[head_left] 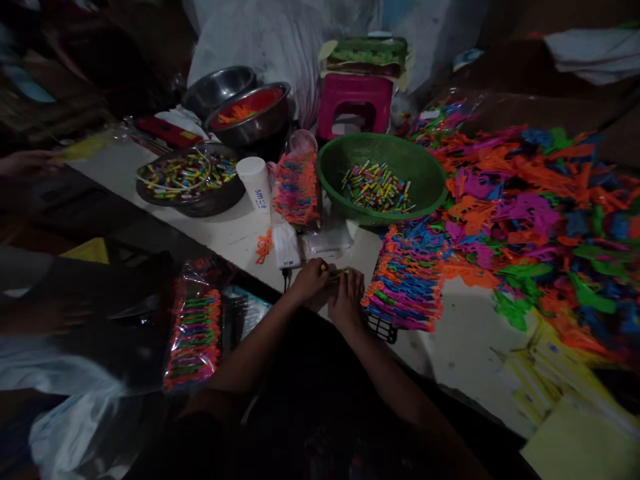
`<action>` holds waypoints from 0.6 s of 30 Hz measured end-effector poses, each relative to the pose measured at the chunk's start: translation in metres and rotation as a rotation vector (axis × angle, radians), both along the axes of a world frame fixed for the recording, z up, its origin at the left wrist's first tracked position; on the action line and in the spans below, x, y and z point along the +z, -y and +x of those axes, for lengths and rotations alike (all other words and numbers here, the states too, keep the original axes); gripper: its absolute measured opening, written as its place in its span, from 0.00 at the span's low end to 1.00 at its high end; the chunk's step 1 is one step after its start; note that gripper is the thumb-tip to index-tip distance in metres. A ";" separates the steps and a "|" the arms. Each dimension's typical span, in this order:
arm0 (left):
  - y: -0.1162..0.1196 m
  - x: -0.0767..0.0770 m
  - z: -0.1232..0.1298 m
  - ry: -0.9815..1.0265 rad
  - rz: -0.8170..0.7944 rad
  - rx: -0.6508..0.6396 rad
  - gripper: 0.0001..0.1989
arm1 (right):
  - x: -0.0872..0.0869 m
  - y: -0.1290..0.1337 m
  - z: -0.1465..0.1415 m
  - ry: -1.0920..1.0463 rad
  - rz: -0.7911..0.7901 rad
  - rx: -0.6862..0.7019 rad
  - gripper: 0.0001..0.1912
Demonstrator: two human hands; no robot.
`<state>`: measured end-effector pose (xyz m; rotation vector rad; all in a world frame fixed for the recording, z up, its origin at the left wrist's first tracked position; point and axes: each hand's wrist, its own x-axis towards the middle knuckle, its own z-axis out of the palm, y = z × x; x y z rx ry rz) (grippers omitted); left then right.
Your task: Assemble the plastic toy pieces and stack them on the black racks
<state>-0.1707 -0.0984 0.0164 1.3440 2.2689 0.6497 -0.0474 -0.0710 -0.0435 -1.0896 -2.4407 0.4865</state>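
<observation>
Close together at the front edge of the table are my left hand (311, 279) and my right hand (347, 297). A small yellow-green stick-like piece (339, 273) shows between them; its exact kind is too dark and small to tell. My left fingers are closed, with a bit of yellow at their tips. The fingers of my right hand bend together over the piece's other end. Right beside that hand lies a stack of colourful plastic toys (407, 280) in orange, blue, pink and green. A clear plastic bag (327, 241) rests just beyond my hands.
A green basket (330, 200) holds several small coloured tubes; a dark bowl (185, 207) holds more. A white cup (254, 180) and a white power bank (287, 245) stand nearby. Loose plastic toys (525, 213) heap up at right. Another person's hand (35, 162) shows at far left.
</observation>
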 end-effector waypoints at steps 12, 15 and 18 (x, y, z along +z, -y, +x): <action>0.025 0.004 -0.002 -0.270 -0.231 -0.111 0.14 | 0.008 -0.011 -0.008 0.044 0.139 0.054 0.27; 0.031 0.001 -0.013 -0.304 -0.166 -0.170 0.14 | 0.010 -0.019 -0.023 0.059 0.181 -0.013 0.28; 0.037 -0.006 -0.017 -0.353 -0.080 -0.238 0.12 | 0.011 -0.023 -0.032 0.079 0.210 -0.031 0.25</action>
